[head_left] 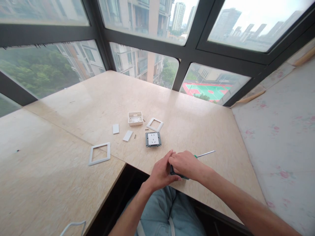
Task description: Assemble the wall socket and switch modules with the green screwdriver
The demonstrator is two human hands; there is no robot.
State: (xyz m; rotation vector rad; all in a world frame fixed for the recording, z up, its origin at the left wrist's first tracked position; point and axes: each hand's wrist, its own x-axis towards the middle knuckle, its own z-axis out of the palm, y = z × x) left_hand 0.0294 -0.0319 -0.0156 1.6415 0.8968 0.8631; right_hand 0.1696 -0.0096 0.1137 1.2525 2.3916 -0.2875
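Near the table's front edge, my left hand (162, 171) grips the left side of a dark grey module (184, 177), mostly covered by my hands. My right hand (185, 163) lies over the module's top, fingers curled and touching my left fingertips. A screwdriver (206, 153) with a green handle sticks out to the right from behind my right hand; its shaft points away from the module. Just beyond my hands sits a socket module (153, 139) with a white face and dark frame. What my right fingertips do is hidden.
A white box (135, 118), a small white frame (155, 124), two white plates (115, 128) and several screws lie farther back. At the left is a larger white frame (99, 154). A white cable (73, 224) is at bottom left. Windows and a papered wall border the table (197, 121).
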